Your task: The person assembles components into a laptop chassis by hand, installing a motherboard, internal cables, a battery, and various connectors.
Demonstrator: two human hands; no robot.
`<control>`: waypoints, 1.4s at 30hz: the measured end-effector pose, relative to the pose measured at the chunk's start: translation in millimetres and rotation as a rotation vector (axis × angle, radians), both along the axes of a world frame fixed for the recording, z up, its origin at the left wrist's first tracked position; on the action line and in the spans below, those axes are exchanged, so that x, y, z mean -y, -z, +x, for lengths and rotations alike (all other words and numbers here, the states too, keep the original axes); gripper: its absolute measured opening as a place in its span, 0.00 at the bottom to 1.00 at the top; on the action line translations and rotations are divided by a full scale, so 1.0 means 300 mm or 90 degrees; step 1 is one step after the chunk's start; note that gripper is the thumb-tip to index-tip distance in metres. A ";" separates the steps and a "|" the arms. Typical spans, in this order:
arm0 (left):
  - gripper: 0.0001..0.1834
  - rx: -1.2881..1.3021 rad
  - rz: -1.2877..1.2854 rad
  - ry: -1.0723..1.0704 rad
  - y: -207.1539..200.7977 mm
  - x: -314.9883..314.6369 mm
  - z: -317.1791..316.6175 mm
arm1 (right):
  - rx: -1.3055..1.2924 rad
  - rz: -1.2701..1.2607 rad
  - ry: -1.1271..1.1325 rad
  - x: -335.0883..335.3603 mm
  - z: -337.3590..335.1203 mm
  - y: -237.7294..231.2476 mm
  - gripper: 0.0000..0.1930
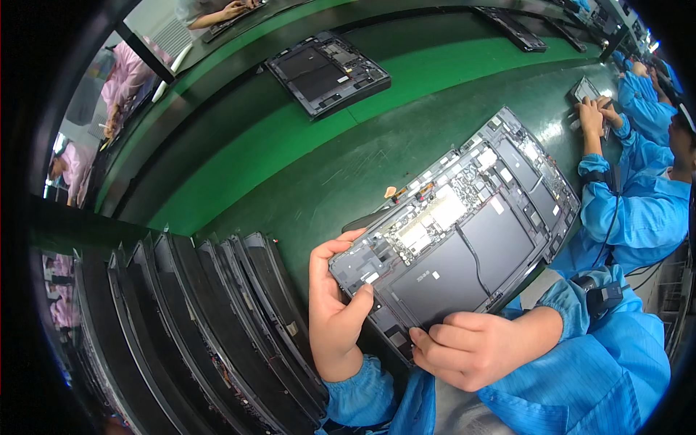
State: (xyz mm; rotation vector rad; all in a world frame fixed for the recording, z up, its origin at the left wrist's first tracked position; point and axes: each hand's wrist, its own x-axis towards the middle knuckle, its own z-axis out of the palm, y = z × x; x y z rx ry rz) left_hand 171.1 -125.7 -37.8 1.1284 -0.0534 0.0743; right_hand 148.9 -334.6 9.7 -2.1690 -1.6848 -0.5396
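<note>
An opened tablet (428,279) with a large dark battery, a circuit board and a black cable across it is held tilted in front of me. My left hand (337,312) grips its left end, thumb on top and fingers curled around the far side. My right hand (471,344) is closed on the near edge, fingers bent and pressed together at the rim. Behind its right part, a second opened device (518,163) shows circuitry and a dark panel; how the two touch cannot be made out. A small orange piece (391,192) appears just beyond the tablet's far edge.
Several dark device housings (217,326) stand upright in a row at left. Another opened tablet (326,72) lies on the green line beyond the worktable (304,174). More devices (511,29) lie far right. A co-worker in blue (631,192) handles a device at right.
</note>
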 end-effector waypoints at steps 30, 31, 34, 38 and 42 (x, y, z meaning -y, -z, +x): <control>0.36 -0.139 0.221 -0.287 -0.032 0.144 -0.133 | -0.555 0.025 0.553 0.404 0.266 -0.117 0.20; 0.37 -0.091 0.276 -0.260 -0.026 0.161 -0.183 | -0.463 0.044 0.507 0.416 0.253 -0.102 0.20; 0.32 0.019 0.236 -0.291 0.008 0.207 -0.289 | -0.575 0.093 0.500 0.371 0.227 -0.156 0.23; 0.30 -0.082 0.285 -0.308 0.109 0.156 -0.306 | -0.620 0.111 0.394 0.405 0.254 -0.217 0.26; 0.31 -0.050 0.019 -0.380 -0.095 0.186 -0.278 | -0.838 0.171 0.451 0.387 0.309 -0.274 0.30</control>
